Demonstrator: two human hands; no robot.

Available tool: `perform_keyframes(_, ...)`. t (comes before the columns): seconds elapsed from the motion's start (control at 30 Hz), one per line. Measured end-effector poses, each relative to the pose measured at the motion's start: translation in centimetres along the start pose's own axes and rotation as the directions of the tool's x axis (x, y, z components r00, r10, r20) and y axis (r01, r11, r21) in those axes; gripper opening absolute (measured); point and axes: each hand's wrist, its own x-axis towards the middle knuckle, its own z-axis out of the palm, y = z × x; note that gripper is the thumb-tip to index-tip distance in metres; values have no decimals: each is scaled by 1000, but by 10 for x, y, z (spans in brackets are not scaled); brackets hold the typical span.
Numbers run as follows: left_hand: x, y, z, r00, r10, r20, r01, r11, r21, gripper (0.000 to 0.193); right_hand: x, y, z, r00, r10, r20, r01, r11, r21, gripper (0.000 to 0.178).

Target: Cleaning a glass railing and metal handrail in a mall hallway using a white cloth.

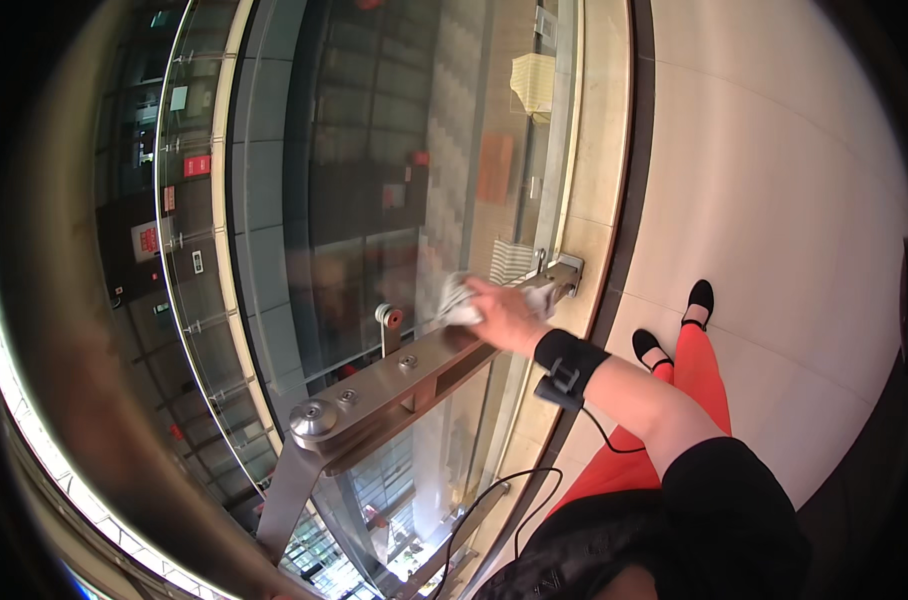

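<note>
My right hand (509, 318) presses a crumpled pale grey cloth (458, 300) onto a metal support arm (439, 352). Its fingers are closed round the cloth, and part of the cloth bunches out on the wall side of the hand. Hand and cloth are slightly smeared by motion. Rounded bolts stud the support arm, with a large domed one (313, 419) at its far left end. A black band with a small device (564, 368) wraps my right wrist. My left hand is out of view.
A glass panel (374, 180) with reflections lies beyond the support arm. A small round fitting (389, 318) stands beside it. Dark edging (629, 200) borders the tiled floor (764, 170) on the right. A black cable (474, 500) loops below. A blurred brown surface (124, 400) fills the near left.
</note>
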Motion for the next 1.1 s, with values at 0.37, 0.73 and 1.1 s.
perform_keyframes(0.37,-4,-24,-3,996,73,-56,-71,997,24,66,-11,64,-2,962,272,-33,-273,940,-206,18)
perform_keyframes(0.73,-1,-55,-9,972,191,-140,-181,980,77,51,-6,14,5,997,18,-76,-20,999,-27,22)
perform_keyframes(1.1,1,-50,7,987,126,-96,-116,988,104,50,-22,188,27,713,699,62,-686,713,-145,41)
